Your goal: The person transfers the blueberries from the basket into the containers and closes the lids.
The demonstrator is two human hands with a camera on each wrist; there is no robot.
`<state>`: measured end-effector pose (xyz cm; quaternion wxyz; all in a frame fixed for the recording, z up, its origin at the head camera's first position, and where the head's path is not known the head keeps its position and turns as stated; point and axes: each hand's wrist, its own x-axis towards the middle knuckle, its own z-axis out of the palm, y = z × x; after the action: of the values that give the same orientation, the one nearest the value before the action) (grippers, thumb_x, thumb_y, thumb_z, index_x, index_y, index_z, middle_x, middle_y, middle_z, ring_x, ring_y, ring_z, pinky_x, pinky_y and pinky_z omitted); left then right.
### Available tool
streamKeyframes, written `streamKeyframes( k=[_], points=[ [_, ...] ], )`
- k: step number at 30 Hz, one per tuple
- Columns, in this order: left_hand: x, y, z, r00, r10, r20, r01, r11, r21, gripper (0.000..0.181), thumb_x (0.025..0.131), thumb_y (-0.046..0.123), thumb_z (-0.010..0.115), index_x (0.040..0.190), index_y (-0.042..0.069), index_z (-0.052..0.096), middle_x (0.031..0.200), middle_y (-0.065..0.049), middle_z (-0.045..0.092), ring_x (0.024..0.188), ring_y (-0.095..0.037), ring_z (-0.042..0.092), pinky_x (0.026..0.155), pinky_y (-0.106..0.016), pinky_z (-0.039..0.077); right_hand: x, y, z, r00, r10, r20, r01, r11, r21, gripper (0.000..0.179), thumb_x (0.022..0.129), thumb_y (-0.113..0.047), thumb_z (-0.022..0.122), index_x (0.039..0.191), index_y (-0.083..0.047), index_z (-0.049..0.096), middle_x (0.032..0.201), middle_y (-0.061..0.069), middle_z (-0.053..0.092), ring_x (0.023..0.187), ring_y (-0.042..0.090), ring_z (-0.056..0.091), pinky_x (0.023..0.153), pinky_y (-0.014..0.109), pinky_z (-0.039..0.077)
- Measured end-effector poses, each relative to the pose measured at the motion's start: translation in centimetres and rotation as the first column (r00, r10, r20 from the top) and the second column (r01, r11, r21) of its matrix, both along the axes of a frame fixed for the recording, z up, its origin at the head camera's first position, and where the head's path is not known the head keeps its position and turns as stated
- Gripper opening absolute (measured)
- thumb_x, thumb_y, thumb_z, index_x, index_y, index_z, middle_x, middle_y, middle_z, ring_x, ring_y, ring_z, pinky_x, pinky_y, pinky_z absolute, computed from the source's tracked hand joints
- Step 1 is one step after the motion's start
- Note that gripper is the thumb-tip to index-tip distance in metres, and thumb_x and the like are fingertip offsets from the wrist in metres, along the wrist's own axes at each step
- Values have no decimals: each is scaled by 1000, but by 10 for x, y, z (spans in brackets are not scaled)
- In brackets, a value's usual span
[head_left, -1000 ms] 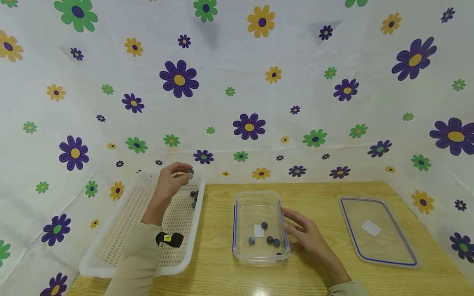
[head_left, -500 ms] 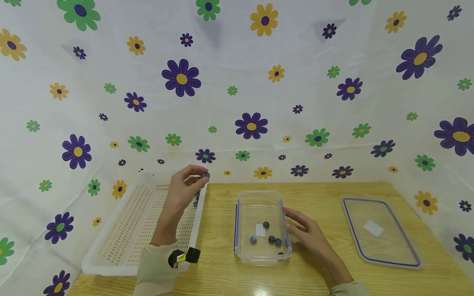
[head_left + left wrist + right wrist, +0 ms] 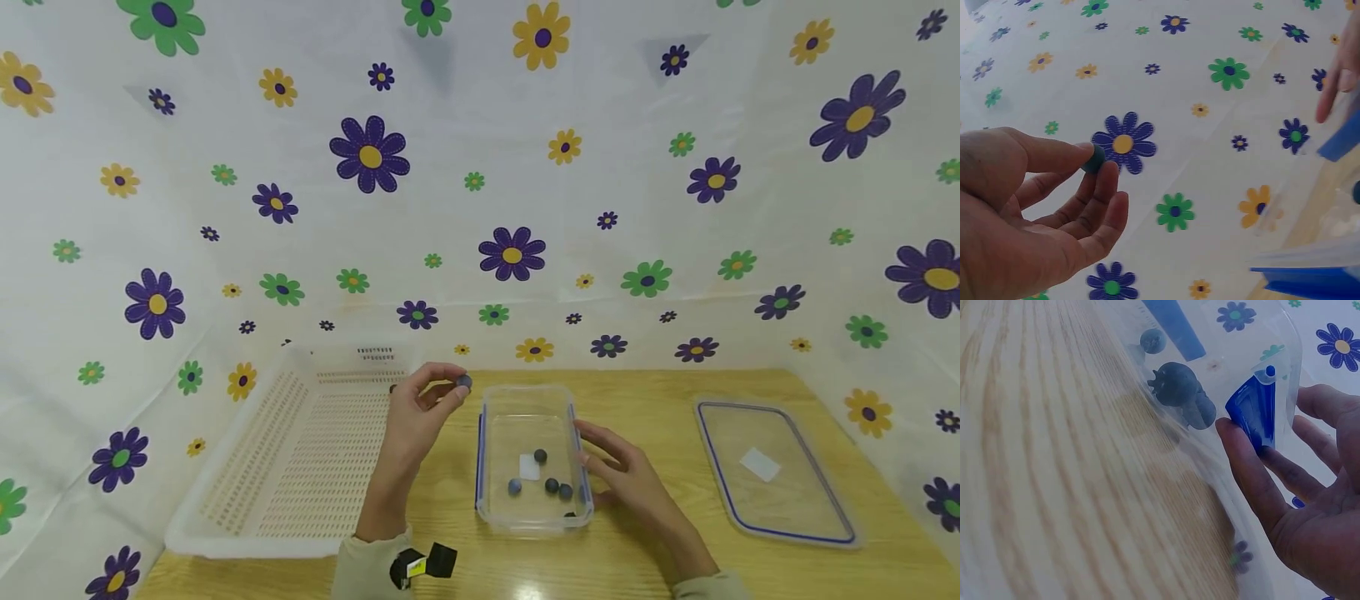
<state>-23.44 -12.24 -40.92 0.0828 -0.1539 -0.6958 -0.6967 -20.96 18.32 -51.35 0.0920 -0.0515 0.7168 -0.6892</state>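
Observation:
My left hand (image 3: 414,421) pinches one blueberry (image 3: 464,382) between thumb and fingertips. It is above the table, between the basket and a clear plastic food container (image 3: 525,527). The left wrist view shows the same blueberry (image 3: 1094,160) at the tips of thumb and index finger. Several loose blueberries (image 3: 552,485) lie on the container's floor, around a white label. With fairly straight, spread fingers, my right hand (image 3: 630,479) touches the container's right side. In the right wrist view, its fingers (image 3: 1254,472) rest by a blue side clip (image 3: 1257,409).
A white perforated plastic basket (image 3: 191,521) stands at the left, a dark berry (image 3: 393,389) partly showing behind my left hand. The container's blue-edged lid (image 3: 780,475) lies flat on the wooden table (image 3: 637,392) at the right. A flower-printed cloth (image 3: 450,208) hangs behind.
My left hand has moved right with the blueberry, from over the basket to near the container's left back corner. The right hand has stayed at the container's side.

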Motion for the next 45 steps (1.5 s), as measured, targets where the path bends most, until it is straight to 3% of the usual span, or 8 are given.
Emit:
streamKeyframes(
  k=[8, 13, 19, 25, 30, 40, 45],
  points=[
    [-5, 24, -26, 1000, 13, -19, -12, 999, 29, 19, 94, -7, 68, 113, -7, 66, 114, -22, 65, 102, -33, 66, 82, -23, 57, 1, 1, -2, 1000, -2, -31, 2, 1000, -2, 54, 103, -20, 64, 154, -12, 47, 162, 19, 34, 139, 58, 36, 78, 52, 61],
    [-8, 29, -42, 999, 19, 33, -21, 999, 50, 19, 92, -9, 69, 111, -6, 68, 112, -22, 65, 102, -36, 65, 82, -23, 56, 0, -1, -3, 1000, 14, -24, -15, 1000, -15, 55, 103, -22, 64, 154, -12, 46, 163, 20, 32, 140, 58, 35, 80, 52, 60],
    [-10, 32, -59, 996, -45, 81, 40, 997, 68, 19, 94, -3, 70, 112, -7, 67, 111, -22, 65, 101, -30, 66, 82, -24, 56, 1, -2, -1, 1000, 4, 5, -4, 1000, -18, 54, 103, -21, 64, 154, -13, 47, 163, 19, 33, 140, 57, 36, 77, 52, 61],
    [-14, 35, -76, 994, -85, 71, 83, 996, 33, 20, 94, -5, 70, 113, -6, 68, 115, -22, 66, 102, -31, 66, 84, -24, 56, 2, -2, 1, 1000, 21, -23, -22, 999, -30, 55, 104, -19, 63, 154, -9, 45, 163, 21, 32, 139, 57, 37, 76, 53, 61],
    [-15, 37, -80, 993, -102, 60, 104, 994, -33, 20, 94, -5, 70, 115, -5, 68, 116, -20, 67, 105, -33, 65, 85, -24, 56, 2, -2, 1, 1000, 16, -18, -17, 999, -29, 54, 104, -19, 63, 154, -10, 45, 163, 20, 32, 140, 57, 37, 76, 52, 61],
    [-14, 40, -81, 996, -62, 69, 69, 992, -101, 20, 94, -6, 69, 113, -3, 70, 115, -18, 68, 107, -34, 65, 88, -26, 55, 2, -4, 3, 1000, -5, 7, 5, 1000, -2, 57, 103, -22, 65, 154, -10, 45, 163, 20, 34, 138, 55, 42, 74, 51, 61],
    [-13, 41, -81, 996, -70, 56, 75, 993, -93, 23, 93, -6, 70, 115, -5, 68, 119, -26, 66, 110, -43, 63, 88, -25, 54, 1, -4, 1, 1000, -12, 15, 12, 1000, 2, 55, 103, -21, 65, 154, -12, 47, 162, 18, 35, 137, 54, 43, 74, 51, 61]
  ],
)
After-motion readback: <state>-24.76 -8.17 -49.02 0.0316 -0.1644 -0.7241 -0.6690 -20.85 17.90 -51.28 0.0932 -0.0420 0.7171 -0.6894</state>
